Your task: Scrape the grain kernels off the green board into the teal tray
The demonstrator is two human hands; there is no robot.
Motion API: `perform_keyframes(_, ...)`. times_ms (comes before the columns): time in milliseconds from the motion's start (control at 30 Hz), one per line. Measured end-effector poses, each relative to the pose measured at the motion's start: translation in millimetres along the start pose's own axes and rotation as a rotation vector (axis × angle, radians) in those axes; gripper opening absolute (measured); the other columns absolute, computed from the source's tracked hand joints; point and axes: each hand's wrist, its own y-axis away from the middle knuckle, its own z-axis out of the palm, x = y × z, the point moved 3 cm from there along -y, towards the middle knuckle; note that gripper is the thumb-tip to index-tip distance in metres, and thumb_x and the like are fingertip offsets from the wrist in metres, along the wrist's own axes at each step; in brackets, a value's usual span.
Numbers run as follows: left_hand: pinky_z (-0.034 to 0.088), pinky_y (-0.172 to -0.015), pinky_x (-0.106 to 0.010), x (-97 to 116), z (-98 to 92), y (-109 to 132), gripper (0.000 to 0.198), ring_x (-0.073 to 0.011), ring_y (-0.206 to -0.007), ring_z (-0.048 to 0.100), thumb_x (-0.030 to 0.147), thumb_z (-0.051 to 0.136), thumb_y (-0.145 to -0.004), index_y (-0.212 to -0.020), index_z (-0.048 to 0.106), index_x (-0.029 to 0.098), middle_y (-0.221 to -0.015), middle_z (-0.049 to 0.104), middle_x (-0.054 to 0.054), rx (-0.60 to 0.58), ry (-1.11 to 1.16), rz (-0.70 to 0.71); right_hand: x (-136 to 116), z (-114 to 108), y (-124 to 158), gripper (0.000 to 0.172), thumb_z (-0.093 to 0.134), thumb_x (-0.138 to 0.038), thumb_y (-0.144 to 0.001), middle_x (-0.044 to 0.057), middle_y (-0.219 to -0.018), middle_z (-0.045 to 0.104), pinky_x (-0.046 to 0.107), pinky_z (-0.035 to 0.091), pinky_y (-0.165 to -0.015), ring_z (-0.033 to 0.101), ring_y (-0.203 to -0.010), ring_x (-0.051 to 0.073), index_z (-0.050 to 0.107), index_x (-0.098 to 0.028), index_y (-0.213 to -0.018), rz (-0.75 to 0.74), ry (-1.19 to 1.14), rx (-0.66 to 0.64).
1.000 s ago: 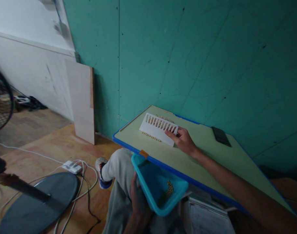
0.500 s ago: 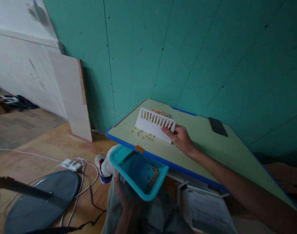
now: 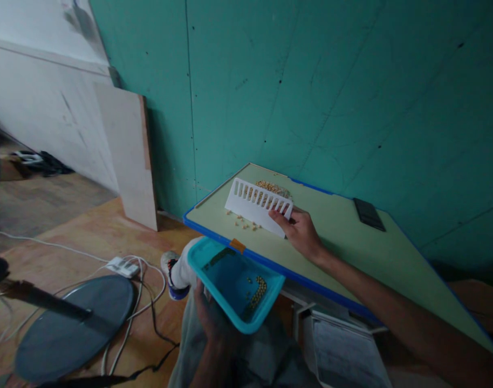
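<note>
My right hand (image 3: 301,231) grips the right end of a white slotted plastic strip (image 3: 254,210), thumb on its near face. The strip stands on edge, tilted, on the pale green table. Behind it lies a pile of yellowish beans (image 3: 273,187), some showing through the slots. Several loose beans (image 3: 245,224) are scattered along its near side. Below the table's front edge, my left hand (image 3: 214,318) is closed around the near left side of a turquoise plastic basin (image 3: 246,325). More beans (image 3: 258,291) lie in the basin's right end. The left fingertips are partly hidden under it.
A dark flat phone-like object (image 3: 368,214) lies on the table's far right. Orange tape (image 3: 237,246) marks the blue front edge (image 3: 295,281). A green wall stands behind. Left on the floor are a round stand base (image 3: 74,328), a power strip (image 3: 122,267) and cables.
The slotted strip has shifted slightly left across the table, nearer to the loose beans. The basin stays under the table edge in my left hand. The view has turned a little left.
</note>
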Motion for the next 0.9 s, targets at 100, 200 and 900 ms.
perform_keyframes(100, 0.064, -0.088, -0.039, 3, 4.4, 5, 0.033, -0.0254, -0.084, 0.079, 0.050, 0.068, -0.101, -0.111, 0.082, 0.022, -0.094, 0.085, -0.005, 0.063, 0.002, -0.002, -4, 1, 1, 0.043, 0.073, -0.061, -0.102, 0.008, -0.092, 0.083, 0.038, 0.061, -0.082, 0.078, -0.088, 0.026, 0.085, -0.022, -0.088, -0.033, -0.016, -0.006)
perform_keyframes(200, 0.064, -0.087, -0.037, 4, 9.1, 7, 0.036, -0.0207, -0.071, 0.075, 0.046, 0.058, -0.107, -0.105, 0.082, 0.020, -0.085, 0.083, -0.005, 0.069, 0.003, -0.030, -4, 1, 3, 0.044, 0.073, -0.063, -0.101, 0.008, -0.094, 0.084, 0.039, 0.062, -0.082, 0.079, -0.088, 0.026, 0.086, -0.022, -0.088, -0.037, -0.018, -0.008)
perform_keyframes(900, 0.065, -0.091, -0.041, 3, 11.4, 1, 0.038, -0.0222, -0.073, 0.078, 0.042, 0.054, -0.110, -0.098, 0.083, 0.021, -0.083, 0.083, -0.005, 0.052, -0.002, -0.029, -27, 4, 17, 0.041, 0.072, -0.057, -0.102, 0.006, -0.083, 0.083, 0.034, 0.062, -0.072, 0.077, -0.076, 0.023, 0.083, -0.023, -0.082, -0.050, -0.062, -0.153)
